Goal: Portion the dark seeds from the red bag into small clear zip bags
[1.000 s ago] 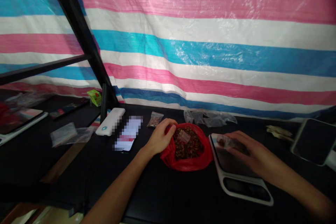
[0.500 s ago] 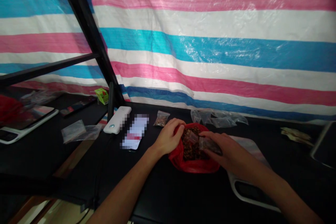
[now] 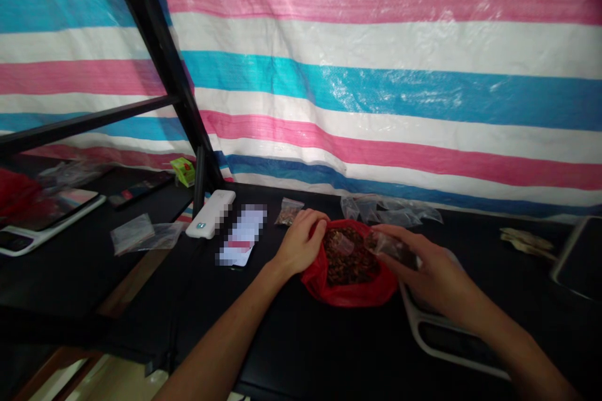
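A red plastic bag [image 3: 362,296] stands open on the black table, full of small brown dried pieces [image 3: 350,266]. On top of these lies a small clear plastic piece [image 3: 345,244]. My left hand [image 3: 301,241] is closed on the bag's left rim. At the bag's right side my right hand [image 3: 414,257] holds a small clear bag [image 3: 395,249] with dark contents between thumb and fingers. Behind my left hand lies a filled clear packet [image 3: 288,212]. Partly under my right forearm is a white scale [image 3: 423,341].
To the left are a phone [image 3: 243,235], a white power bank [image 3: 211,214] and flat clear bags [image 3: 145,235]. More clear bags [image 3: 395,212] lie at the back. A black frame post [image 3: 162,56] rises at the left. A dark-screened device [image 3: 580,260] stands at the right.
My right hand has moved right with the small clear bag, away from the middle of the red bag, showing more of the brown pieces. My left hand has barely moved.
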Available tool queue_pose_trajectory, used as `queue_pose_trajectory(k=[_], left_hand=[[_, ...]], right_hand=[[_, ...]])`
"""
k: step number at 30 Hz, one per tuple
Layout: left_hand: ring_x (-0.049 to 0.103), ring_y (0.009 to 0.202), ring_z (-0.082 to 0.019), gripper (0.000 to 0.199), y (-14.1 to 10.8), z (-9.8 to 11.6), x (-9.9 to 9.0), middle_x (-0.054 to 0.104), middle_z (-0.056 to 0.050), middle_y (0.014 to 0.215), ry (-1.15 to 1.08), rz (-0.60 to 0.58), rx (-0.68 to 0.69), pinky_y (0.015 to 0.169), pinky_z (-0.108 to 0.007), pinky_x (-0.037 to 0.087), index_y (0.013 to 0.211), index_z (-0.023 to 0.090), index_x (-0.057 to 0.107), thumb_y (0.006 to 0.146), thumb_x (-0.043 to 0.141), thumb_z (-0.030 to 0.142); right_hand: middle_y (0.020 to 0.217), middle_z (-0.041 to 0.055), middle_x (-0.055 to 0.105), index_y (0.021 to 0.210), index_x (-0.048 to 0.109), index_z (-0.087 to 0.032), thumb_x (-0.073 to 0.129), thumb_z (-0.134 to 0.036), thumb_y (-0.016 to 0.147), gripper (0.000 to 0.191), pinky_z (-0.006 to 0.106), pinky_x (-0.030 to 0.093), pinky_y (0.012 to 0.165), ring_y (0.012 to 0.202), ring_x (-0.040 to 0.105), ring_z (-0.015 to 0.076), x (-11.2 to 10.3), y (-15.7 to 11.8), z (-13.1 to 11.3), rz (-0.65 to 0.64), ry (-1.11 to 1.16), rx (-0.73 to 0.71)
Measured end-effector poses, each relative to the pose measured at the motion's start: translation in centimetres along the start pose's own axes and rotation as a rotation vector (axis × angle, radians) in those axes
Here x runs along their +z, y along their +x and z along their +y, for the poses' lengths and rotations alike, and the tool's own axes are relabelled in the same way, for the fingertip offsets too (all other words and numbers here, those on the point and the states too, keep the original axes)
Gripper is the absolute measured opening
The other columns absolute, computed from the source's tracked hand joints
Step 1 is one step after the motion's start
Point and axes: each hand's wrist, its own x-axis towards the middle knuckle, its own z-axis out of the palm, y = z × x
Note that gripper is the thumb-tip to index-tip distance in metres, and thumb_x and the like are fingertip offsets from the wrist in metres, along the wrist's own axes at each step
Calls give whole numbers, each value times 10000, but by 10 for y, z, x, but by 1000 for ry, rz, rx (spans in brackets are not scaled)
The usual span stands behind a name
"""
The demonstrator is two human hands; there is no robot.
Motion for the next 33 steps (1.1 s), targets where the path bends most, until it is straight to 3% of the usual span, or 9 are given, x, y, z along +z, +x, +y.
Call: queue_pose_trajectory(k=[4, 8, 11, 15, 21, 23, 28, 33], left_hand=[[602, 1044, -226, 281, 1, -1, -1, 672, -51, 1011, 31, 61, -25, 978, -390, 451, 1014, 216, 669, 1067, 406, 300], [603, 1017, -222, 316, 1, -1, 0, 664, -52, 988, 53, 50, -10, 960, -390, 457, 990, 216, 664, 1078, 371, 299], [607, 1018, -219, 346, 0, 0, 2, 663, -55, 994, 64, 33, -4, 967, -389, 463, 981, 220, 661, 1086, 344, 311], [612, 1018, -215, 349, -2, -1, 3, 662, -54, 995, 62, 31, -5, 972, -387, 469, 989, 219, 657, 1089, 337, 319], [614, 1034, -217, 351, -3, 0, 3, 664, -57, 1010, 64, 41, 1, 967, -389, 473, 990, 222, 655, 1090, 332, 315], [615, 1036, -218, 352, -3, 0, 4, 664, -58, 1013, 58, 44, 0, 968, -391, 475, 994, 222, 658, 1090, 333, 318], [612, 1015, -221, 351, -3, 0, 6, 656, -62, 990, 48, 46, 2, 962, -393, 472, 984, 217, 653, 1090, 334, 316], [608, 1011, -226, 357, -4, 1, 5, 649, -65, 984, 44, 46, 0, 942, -394, 468, 974, 217, 649, 1091, 326, 318]], right_hand=[[1245, 52, 764, 1394, 603, -317, 642, -495, 948, 482, 401, 609, 922, 1058, 751, 288, -20, -22, 32, 130, -13, 81], [1236, 77, 769, 1332, 664, -324, 674, -530, 914, 466, 456, 615, 928, 1071, 747, 325, -31, -49, 78, 25, -76, 134], [1308, 79, 735, 1377, 636, -319, 729, -535, 870, 559, 517, 584, 1009, 1128, 726, 334, -31, -61, 98, -66, -53, 135], [1452, 87, 644, 1460, 559, -322, 764, -562, 821, 712, 539, 481, 1145, 1296, 634, 351, -36, -68, 100, 31, 20, 152], [1276, 78, 737, 1250, 683, -275, 614, -618, 874, 514, 488, 415, 1201, 1293, 634, 329, -42, -75, 96, 520, 108, 405], [1229, 76, 751, 1196, 702, -253, 591, -626, 891, 494, 477, 412, 1205, 1290, 635, 325, -39, -79, 99, 618, 157, 460], [1212, 69, 757, 1133, 728, -239, 537, -666, 925, 512, 474, 387, 1225, 1297, 626, 325, -33, -87, 106, 673, 245, 503], [1216, 73, 756, 1062, 752, -231, 520, -686, 917, 531, 496, 388, 1220, 1300, 615, 356, -35, -91, 106, 621, 249, 490]])
